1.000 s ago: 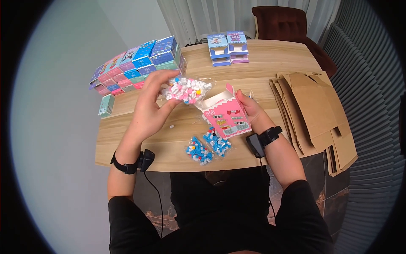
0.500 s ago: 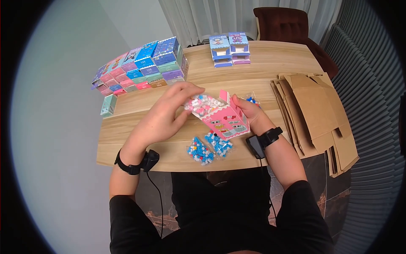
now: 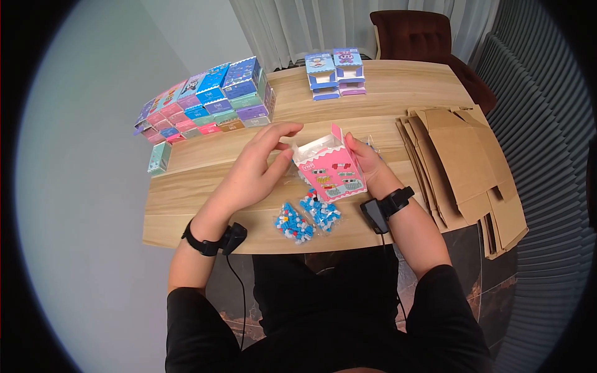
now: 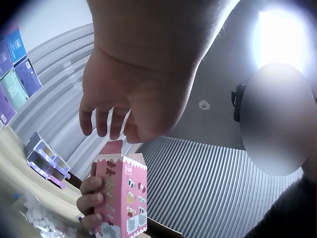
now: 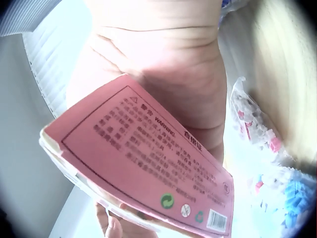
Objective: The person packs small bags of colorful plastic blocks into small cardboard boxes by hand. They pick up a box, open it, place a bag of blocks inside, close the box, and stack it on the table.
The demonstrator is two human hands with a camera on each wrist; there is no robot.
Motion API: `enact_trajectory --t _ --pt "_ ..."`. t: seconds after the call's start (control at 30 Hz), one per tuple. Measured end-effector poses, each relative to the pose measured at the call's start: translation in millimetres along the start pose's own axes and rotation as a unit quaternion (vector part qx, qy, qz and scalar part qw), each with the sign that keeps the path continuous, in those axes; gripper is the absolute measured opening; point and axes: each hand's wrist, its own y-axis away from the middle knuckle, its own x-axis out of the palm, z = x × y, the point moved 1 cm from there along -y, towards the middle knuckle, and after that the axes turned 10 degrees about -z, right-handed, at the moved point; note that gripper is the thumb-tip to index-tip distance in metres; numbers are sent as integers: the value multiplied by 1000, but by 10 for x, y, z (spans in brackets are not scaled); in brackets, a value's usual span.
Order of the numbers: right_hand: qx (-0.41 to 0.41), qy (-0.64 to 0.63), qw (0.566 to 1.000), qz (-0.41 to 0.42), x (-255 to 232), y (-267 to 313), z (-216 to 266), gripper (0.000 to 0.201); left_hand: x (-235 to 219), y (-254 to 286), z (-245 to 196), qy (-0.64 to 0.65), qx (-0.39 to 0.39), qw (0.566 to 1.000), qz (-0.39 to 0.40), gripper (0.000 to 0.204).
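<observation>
A pink printed cardboard box (image 3: 333, 175) is tilted above the table with its top flap raised. My right hand (image 3: 367, 163) grips it from the right side, thumb on the near side and fingers behind. Its pink warning panel fills much of the right wrist view. My left hand (image 3: 264, 160) hovers by the box's open top, fingers loosely bent and holding nothing. Below the box lie two clear bags of mostly blue bricks, a left bag (image 3: 293, 222) and a right bag (image 3: 322, 212). A bag with white and pink bricks (image 5: 255, 126) lies on the table in the right wrist view.
Stacked colourful boxes (image 3: 214, 93) stand at the back left, with a small teal box (image 3: 159, 158) in front. Open blue and purple boxes (image 3: 336, 73) stand at the back. Flattened brown cardboard (image 3: 463, 165) covers the table's right side. Another bag (image 3: 371, 143) lies behind my right hand.
My left hand brought a bag of white and pink bricks to the box's open top and let it go into the box. That hand is now empty beside the opening.
</observation>
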Motion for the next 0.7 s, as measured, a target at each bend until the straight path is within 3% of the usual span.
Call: enact_trajectory --t 0.07,0.17,0.27,0.37,0.47,0.57,0.63,0.7 --pt "8 5 1000 4 22 0 -9 50 145 29 -1 58 -17 997 -38 44" --pt "27 16 999 -6 83 48 -5 49 246 28 -17 87 37 993 -70 39" --pt "46 28 998 -39 131 93 -28 49 233 6 -55 -36 75 996 -24 37" --pt "58 35 997 -36 110 102 -14 48 218 21 47 -27 93 995 36 32" --pt "67 32 997 -26 75 94 -28 47 200 41 39 69 -2 996 52 24" --pt "73 20 996 -41 230 161 -33 46 174 63 59 74 -10 996 53 14" --pt "65 27 996 -60 357 247 -23 46 213 113 98 99 -63 992 54 11" --pt "59 12 996 -61 419 282 -18 45 267 134 107 77 -7 997 -6 11"
